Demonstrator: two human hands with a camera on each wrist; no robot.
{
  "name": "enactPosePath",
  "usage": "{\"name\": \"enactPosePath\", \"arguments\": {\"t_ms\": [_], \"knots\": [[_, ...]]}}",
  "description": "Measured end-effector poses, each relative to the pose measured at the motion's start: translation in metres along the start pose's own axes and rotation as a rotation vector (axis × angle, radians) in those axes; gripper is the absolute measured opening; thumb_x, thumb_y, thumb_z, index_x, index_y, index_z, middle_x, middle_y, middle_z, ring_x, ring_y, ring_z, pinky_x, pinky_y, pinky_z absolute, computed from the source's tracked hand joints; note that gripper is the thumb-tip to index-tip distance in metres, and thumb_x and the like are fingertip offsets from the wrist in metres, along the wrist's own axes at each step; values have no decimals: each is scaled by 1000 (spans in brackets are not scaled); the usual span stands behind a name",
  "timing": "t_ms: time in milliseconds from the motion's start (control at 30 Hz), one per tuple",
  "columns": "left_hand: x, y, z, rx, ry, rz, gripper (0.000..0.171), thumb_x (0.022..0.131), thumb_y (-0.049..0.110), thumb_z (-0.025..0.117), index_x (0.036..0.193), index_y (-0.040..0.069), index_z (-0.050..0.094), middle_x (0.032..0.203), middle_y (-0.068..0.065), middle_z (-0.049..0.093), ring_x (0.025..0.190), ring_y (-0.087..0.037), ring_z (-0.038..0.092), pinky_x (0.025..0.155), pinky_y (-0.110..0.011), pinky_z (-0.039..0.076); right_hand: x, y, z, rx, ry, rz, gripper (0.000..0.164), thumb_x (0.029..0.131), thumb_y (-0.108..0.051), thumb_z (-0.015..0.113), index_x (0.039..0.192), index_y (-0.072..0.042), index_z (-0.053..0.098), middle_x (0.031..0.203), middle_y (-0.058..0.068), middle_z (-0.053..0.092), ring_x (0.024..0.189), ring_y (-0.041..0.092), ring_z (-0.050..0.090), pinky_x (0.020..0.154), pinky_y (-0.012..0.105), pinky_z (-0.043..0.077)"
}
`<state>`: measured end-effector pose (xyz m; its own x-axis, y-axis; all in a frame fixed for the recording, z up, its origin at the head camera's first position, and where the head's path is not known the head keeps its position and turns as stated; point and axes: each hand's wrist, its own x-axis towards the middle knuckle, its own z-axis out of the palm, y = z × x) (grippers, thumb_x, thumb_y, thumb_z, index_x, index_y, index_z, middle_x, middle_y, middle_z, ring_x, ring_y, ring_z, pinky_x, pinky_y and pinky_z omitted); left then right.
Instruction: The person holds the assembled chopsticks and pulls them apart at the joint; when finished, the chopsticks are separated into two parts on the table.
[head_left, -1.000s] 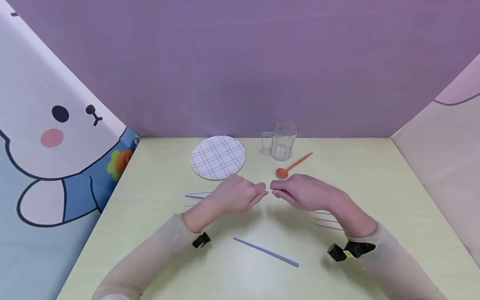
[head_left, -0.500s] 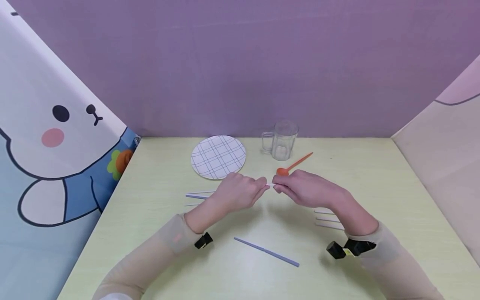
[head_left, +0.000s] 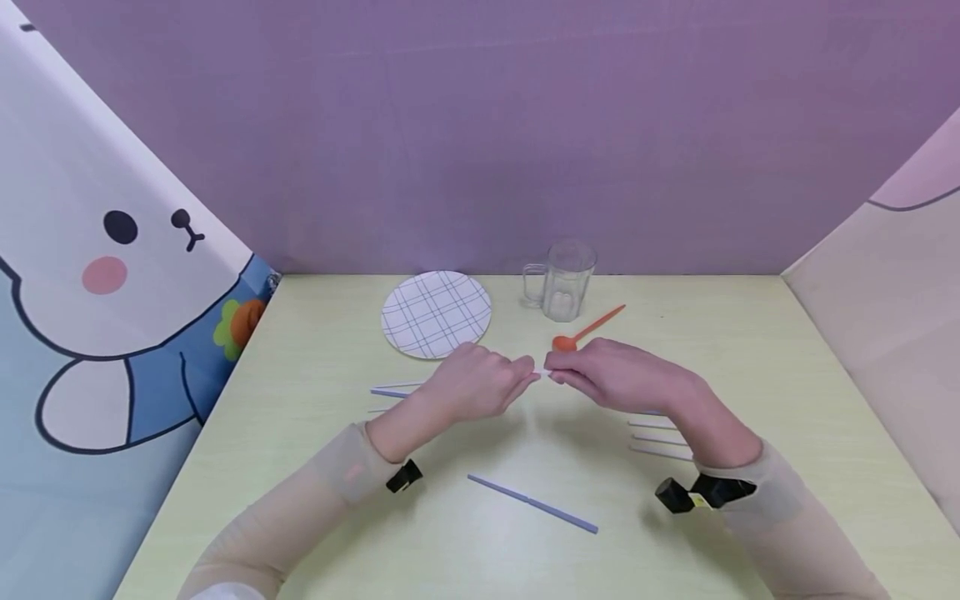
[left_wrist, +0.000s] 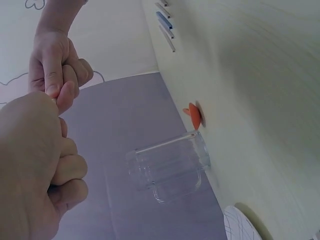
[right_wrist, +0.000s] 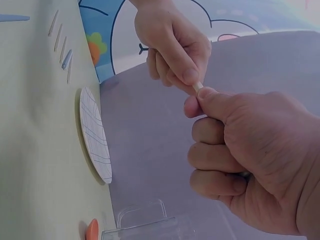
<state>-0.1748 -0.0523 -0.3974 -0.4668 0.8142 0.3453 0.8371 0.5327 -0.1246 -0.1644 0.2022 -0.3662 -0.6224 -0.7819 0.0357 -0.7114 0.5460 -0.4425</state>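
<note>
My left hand (head_left: 480, 383) and right hand (head_left: 611, 377) meet above the middle of the table, fingertips close together. Between them is a thin white stick (right_wrist: 198, 86), each hand pinching it between thumb and curled fingers. Only a short bit of it shows; the fists hide the rest. Below the hands, nearer the front, a blue-grey stick (head_left: 532, 503) with a joint line around its middle lies slanted on the table. Just beyond my right fingers lies an orange spoon (head_left: 588, 327).
At the back stand a clear mug (head_left: 568, 287) and a white plate (head_left: 437, 315) with a blue grid pattern lying flat. Partly behind my left forearm are several thin sticks (head_left: 390, 393). Several white sticks (head_left: 658, 454) lie beside my right wrist.
Both hands have shifted slightly up and away from the front, still pinching the white stick together. The things on the table have not moved.
</note>
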Motion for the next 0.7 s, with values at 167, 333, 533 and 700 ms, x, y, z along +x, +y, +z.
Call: {"name": "enactPosePath", "arguments": {"t_ms": [167,333,533,700], "knots": [[-2,1,-1,12,10,-18,37,108,33,61,75,17,51,57,10,21,49,-6,21,49,-21,11,1,0,2,26,-1,0,20,110,-21,59,91,-22,52,70,-15,26,59,-2,22,61,19,27],[-7,2,-2,15,8,-7,36,107,32,63,75,17,52,57,11,22,49,-5,21,48,-21,10,3,-1,5,-7,-1,-21,19,110,-23,59,93,-22,53,69,-16,26,58,-2,22,60,19,27],[-8,1,-1,11,27,-21,36,107,31,64,76,16,53,57,10,23,49,-6,23,48,-21,11,4,-4,3,-47,18,-15,18,110,-24,61,94,-22,53,69,-16,26,58,-1,23,59,19,26],[-8,1,-1,-50,2,-46,35,108,29,62,77,15,53,57,9,24,48,-7,25,48,-21,12,6,-4,3,-73,24,-11,16,109,-22,61,95,-21,54,70,-15,28,57,-1,25,59,19,28]]}}
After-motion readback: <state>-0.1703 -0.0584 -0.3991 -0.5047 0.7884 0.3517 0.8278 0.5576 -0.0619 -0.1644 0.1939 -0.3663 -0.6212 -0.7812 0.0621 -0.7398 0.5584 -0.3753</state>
